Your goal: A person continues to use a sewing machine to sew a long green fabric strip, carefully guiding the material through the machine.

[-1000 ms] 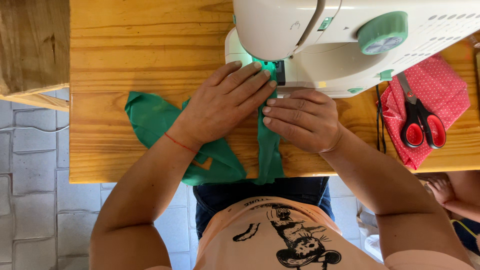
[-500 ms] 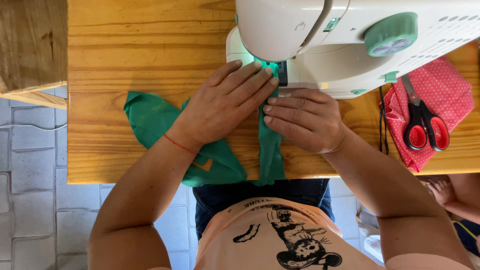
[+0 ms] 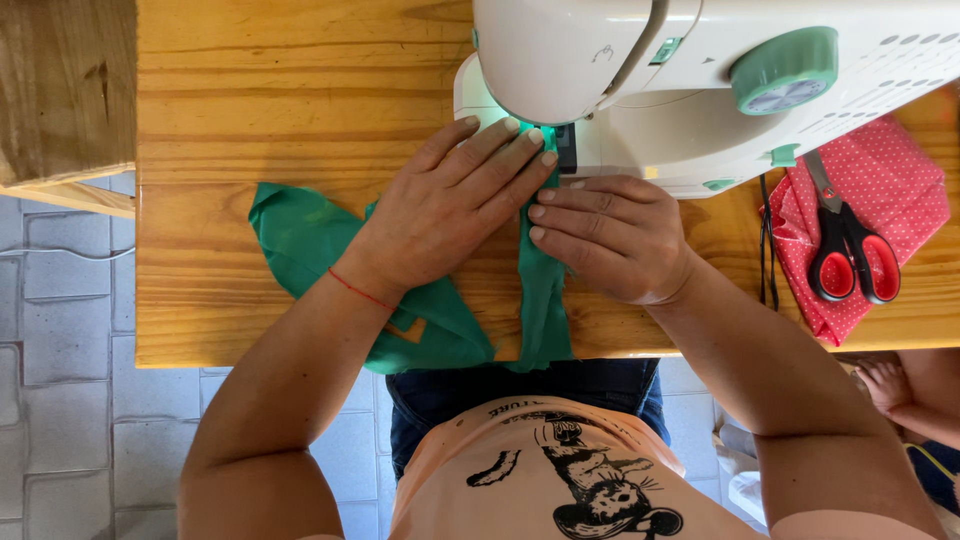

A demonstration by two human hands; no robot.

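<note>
Pressing flat on green cloth [image 3: 300, 235], both hands lie palm down on a wooden table [image 3: 250, 90], fingers nearly straight and close together, gripping nothing. The left hand [image 3: 445, 215] points up and to the right, its fingertips [image 3: 530, 138] touching the cloth right at the foot of a white sewing machine [image 3: 700, 80]. The right hand [image 3: 610, 235] lies just beside it, fingers pointing left, their tips resting on a narrow strip of the same cloth between the two hands.

That strip runs with its long axis straight toward the person, from under the machine down over the near table edge, where its end hangs against the lap. A wider fold of cloth spreads out left of the left wrist, which wears a thin red thread.

Left of the left hand the tabletop lies bare out to its edge, with grey floor tiles beyond. Right of the right hand, well apart, red-handled scissors [image 3: 845, 255] lie on red dotted fabric [image 3: 890, 175], blades pointing away from the person. The machine overhangs the fingertips closely.
</note>
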